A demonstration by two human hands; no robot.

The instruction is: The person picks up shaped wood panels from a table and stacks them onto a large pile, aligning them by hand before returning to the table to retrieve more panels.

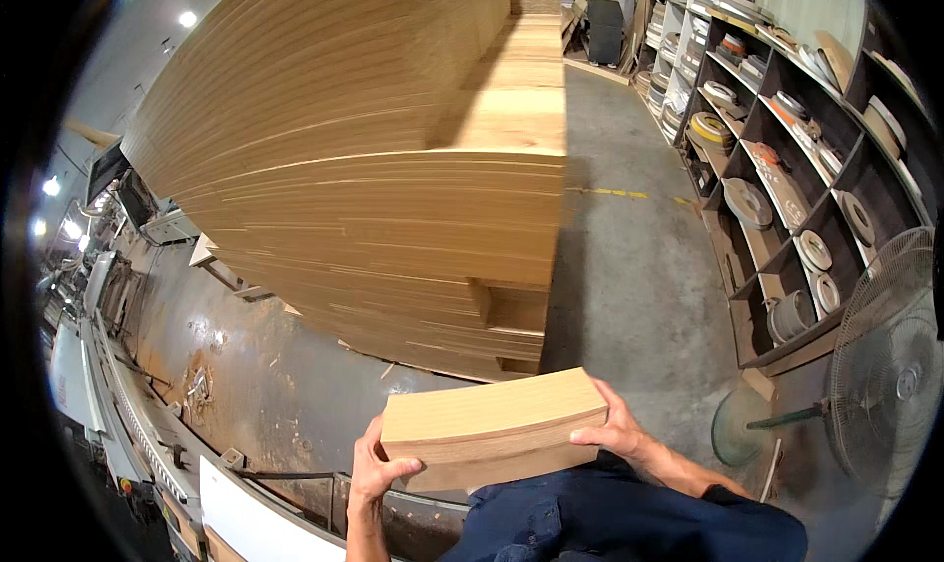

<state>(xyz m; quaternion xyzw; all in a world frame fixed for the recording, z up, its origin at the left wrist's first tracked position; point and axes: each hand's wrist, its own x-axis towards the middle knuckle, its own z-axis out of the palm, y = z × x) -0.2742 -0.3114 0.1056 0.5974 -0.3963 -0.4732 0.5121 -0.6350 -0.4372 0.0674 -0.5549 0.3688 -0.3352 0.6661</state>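
A short stack of light wood-coloured boards (497,410) is held level in front of my body. My left hand (378,469) grips its left end, thumb on the near side. At the right end my right hand (618,429) is closed round the edge, its thumb pressed on the near side as well. The fingers of both hands are partly hidden behind the boards. Just beyond stands a tall, large pile of similar wood-coloured panels (393,223), with gaps at its lower right corner. The boards in my hands look apart from that pile.
Shelves (777,237) along the right wall hold several rolls of edging tape (747,203). A standing fan (885,375) is at the lower right. On the left runs a long machine (133,405) with a white panel (256,518) near me. Debris (200,390) litters the concrete floor.
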